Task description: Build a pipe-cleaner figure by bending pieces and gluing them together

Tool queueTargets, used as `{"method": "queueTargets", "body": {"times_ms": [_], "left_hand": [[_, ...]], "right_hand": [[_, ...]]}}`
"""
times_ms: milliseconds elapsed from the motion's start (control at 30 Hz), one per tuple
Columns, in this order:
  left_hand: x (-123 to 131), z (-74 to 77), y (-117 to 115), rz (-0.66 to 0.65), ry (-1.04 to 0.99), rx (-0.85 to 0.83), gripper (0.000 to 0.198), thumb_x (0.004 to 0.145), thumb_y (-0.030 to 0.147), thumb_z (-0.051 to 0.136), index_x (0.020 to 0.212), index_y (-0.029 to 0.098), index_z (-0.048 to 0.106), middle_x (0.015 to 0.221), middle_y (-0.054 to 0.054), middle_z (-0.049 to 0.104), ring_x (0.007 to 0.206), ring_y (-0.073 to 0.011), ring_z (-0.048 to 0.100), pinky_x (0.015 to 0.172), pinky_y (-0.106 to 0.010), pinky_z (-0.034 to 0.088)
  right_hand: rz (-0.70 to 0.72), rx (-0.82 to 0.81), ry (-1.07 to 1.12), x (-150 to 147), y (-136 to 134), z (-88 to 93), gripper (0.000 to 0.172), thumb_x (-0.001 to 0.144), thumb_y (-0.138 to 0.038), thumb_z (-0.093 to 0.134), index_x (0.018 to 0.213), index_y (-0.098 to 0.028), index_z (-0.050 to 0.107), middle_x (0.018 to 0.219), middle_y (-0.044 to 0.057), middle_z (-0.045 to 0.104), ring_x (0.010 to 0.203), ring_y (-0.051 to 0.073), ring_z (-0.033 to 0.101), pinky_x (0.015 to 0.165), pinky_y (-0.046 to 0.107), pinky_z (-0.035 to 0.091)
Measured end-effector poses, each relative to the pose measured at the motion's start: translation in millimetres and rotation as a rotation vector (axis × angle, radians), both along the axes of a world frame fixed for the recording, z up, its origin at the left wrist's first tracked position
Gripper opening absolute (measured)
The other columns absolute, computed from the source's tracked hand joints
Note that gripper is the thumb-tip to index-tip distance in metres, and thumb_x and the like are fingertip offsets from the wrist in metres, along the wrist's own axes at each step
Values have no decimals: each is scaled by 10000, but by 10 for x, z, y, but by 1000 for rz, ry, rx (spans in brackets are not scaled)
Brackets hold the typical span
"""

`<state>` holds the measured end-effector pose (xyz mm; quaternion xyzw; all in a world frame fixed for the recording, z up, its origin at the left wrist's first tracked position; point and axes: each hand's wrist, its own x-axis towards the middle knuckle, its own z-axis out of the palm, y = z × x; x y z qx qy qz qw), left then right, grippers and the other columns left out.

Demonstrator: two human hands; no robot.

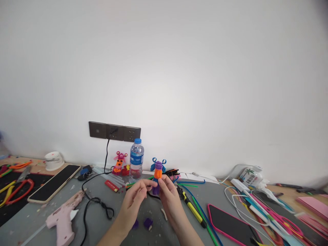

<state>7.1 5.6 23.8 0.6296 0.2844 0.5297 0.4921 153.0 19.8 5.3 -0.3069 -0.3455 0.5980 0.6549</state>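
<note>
Head view: we look down at a grey counter (30,218) against a white wall, with both of our hands raised in the middle.
Left hand (134,198): we see its fingers (146,184) pinched closed on the lower part of a pipe-cleaner figure (158,174).
Right hand (170,196): its fingers (164,181) are curled in and closed on the same figure from the other side.
Pipe-cleaner figure: orange in the middle and purple at top and bottom, held upright between our two hands, above the counter and just in front of the water bottle (136,160).
Below our hands: small purple pieces (148,223) lie on the counter between our wrists.
Left side: a pink glue gun (64,218) lies near a black cable (98,203), with a dark phone (53,186) beyond it.
Right side: a yellow and black tool (192,208) lies beside a pink-cased phone (230,225).
Back edge: a pink and orange figure (119,164) stands just left of the bottle, under the wall sockets (114,132).
</note>
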Motion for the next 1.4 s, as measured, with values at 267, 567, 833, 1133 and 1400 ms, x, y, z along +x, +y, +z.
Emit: {"method": "queueTargets", "body": {"times_ms": [267,567,833,1133,1400], "left_hand": [[67,-37,1,-67,-102,-59,381,966,435,446,659,209,464,597,31,458,578,-142,477,621,-273,428],[19,-117,132,45,122,-163,402,895,560,464,679,229,388,574,93,216,485,-101,197,462,-234,161],[25,-130,152,71,423,-103,326,897,463,407,683,216,413,597,70,278,549,-127,301,523,-251,204],[-2,-142,205,150,510,0,190,808,312,537,692,185,617,637,19,503,543,-137,421,540,-245,292],[-96,-142,233,254,440,81,142,777,260,629,653,206,670,876,-53,609,693,-189,586,614,-266,426]], "right_hand": [[-30,-14,2,-3,7,-3,325,670,-455,836,760,-209,643,727,-35,521,657,121,419,610,208,361],[-102,-24,-24,43,17,17,324,663,-463,835,783,-219,658,737,-33,529,651,126,434,615,215,382],[-218,14,-24,172,100,-69,277,711,-434,811,859,-239,680,794,-14,556,719,147,477,646,232,423],[-202,17,-22,171,98,-69,280,703,-433,812,849,-230,687,803,-5,587,719,156,496,649,241,434],[-180,20,-42,165,87,-48,279,715,-446,802,861,-232,697,842,9,601,747,165,512,678,255,442]]}}
